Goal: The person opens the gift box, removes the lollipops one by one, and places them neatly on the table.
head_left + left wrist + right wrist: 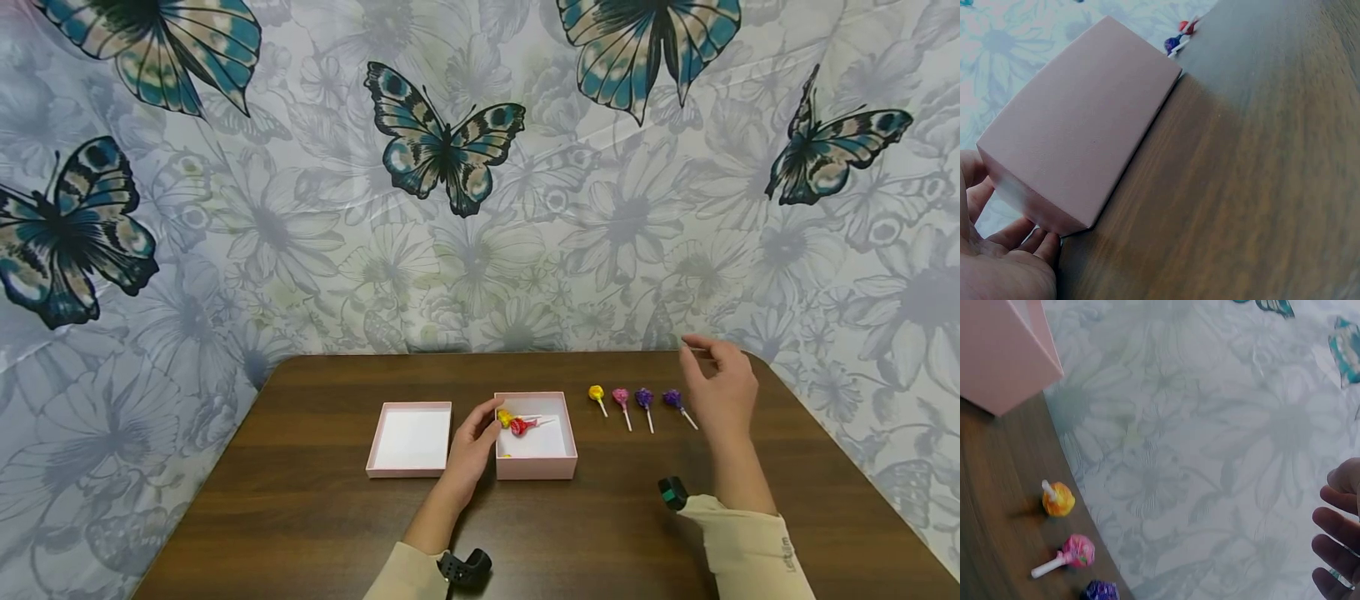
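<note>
A pink box (536, 468) with a white inside stands on the table, holding a red lollipop (519, 427) and a yellow lollipop (505, 418). My left hand (471, 446) rests against its left side, the fingers touching the wall by the corner in the left wrist view. To the right of the box lie a yellow lollipop (596, 392), a pink lollipop (620, 397) and two purple lollipops (644, 398). Raised beside the rightmost purple lollipop (672, 398) is my right hand (723, 392), fingers loosely bent and spread; nothing is plainly visible between them.
A shallow pink-edged lid (410, 437) lies white side up, left of the box. Behind the brown wooden table (300, 517) hangs a cloth (517, 275) printed with flowers and butterflies. A dark band (465, 568) sits at the left wrist.
</note>
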`<state>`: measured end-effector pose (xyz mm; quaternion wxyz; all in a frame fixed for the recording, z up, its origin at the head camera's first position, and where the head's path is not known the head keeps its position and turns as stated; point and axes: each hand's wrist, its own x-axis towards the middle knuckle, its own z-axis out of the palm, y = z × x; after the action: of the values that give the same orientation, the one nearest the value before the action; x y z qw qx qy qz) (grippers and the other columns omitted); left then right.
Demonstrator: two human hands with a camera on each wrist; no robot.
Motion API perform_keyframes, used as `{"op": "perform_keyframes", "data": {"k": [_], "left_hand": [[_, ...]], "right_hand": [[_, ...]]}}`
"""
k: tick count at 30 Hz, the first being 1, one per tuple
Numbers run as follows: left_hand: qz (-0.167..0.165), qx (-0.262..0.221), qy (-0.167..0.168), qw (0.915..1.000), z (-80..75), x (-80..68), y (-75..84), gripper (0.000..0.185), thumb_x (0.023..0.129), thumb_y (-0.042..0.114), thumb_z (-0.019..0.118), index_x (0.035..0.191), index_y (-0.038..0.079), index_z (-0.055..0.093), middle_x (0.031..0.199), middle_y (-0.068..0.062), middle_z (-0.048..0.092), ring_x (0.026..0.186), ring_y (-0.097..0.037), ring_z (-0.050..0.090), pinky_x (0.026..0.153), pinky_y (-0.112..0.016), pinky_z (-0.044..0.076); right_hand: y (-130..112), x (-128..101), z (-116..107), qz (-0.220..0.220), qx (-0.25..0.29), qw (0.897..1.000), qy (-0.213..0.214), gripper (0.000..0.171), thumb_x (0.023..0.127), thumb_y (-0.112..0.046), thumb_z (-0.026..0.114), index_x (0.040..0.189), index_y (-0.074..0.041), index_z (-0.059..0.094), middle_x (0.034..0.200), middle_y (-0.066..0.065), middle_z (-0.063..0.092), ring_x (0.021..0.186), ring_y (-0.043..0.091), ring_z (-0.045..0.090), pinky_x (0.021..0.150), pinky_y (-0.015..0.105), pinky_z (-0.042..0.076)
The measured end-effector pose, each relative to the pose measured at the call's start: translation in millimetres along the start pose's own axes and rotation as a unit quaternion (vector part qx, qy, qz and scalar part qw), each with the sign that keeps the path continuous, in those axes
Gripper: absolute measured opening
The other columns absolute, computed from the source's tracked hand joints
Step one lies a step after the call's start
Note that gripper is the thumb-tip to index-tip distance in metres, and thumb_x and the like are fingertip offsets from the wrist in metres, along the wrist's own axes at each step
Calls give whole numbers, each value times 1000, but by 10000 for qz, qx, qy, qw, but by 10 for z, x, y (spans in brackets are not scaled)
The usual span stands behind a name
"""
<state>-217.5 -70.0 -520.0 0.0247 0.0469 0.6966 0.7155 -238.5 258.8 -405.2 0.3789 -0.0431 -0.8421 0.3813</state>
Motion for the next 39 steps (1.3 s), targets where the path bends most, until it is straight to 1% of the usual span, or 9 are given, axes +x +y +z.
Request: {"op": "perform_keyframes", "data": {"k": [7,12,16,21,25,28,30,33,39], "left_hand": [[3,-5,35,10000,12,9,20,40,104,14,50,143,20,54,155,-6,45,147,-30,38,122,-51,30],[47,16,73,10000,3,12,18,39,103,14,51,142,19,55,153,-8,47,145,-30,40,121,-51,30],[29,-17,80,10000,1,13,15,39,103,11,51,141,18,56,153,-8,48,145,-30,40,121,-51,30],[-2,-23,17,10000,6,-4,28,40,104,12,50,143,18,54,155,-8,46,147,-30,38,122,-51,30],[5,-26,-21,10000,5,-14,34,40,104,13,50,143,18,54,155,-8,45,147,-31,36,122,-52,29],[5,-18,-16,10000,0,-12,33,40,104,13,50,143,18,54,155,-8,45,147,-31,37,122,-51,29],[11,-14,15,10000,-4,-10,31,40,104,13,50,143,17,54,155,-8,46,147,-30,38,122,-51,29],[-4,-21,46,10000,-5,-9,28,39,104,13,50,143,17,54,155,-7,46,147,-29,38,122,-51,29],[-42,-15,33,10000,13,-21,49,39,104,13,50,143,16,54,155,-10,45,147,-32,37,122,-52,28]], "right_hand": [[-149,-56,103,-774,373,9956,-379,19,90,-8,72,109,-5,73,104,14,71,90,-9,49,82,14,41],[-246,-129,207,-1186,702,9864,-897,25,86,-4,76,111,-7,73,108,9,71,90,3,60,82,7,44],[-283,-203,304,-1445,981,9745,-1406,31,82,1,78,112,-7,73,108,8,70,91,14,66,82,8,49],[-322,-295,389,-1565,1055,9599,-2072,34,82,0,78,114,-9,71,111,4,70,93,20,68,80,16,55],[-369,-355,436,-1502,1091,9519,-2437,30,83,-6,79,112,-11,72,113,1,72,97,17,69,83,13,53],[-404,-399,474,-1435,1219,9429,-2746,28,85,-9,78,112,-14,72,115,-1,72,100,14,68,83,16,54],[-419,-426,512,-1428,1406,9314,-3038,27,87,-10,76,113,-15,72,118,-1,71,103,14,68,83,23,57],[-413,-462,582,-1379,1760,9085,-3531,25,90,-11,73,114,-13,73,121,3,70,106,19,69,87,30,59],[-416,-489,693,-1102,2137,8552,-4592,23,92,-13,70,114,-12,73,122,8,70,112,22,67,91,25,57]]}}
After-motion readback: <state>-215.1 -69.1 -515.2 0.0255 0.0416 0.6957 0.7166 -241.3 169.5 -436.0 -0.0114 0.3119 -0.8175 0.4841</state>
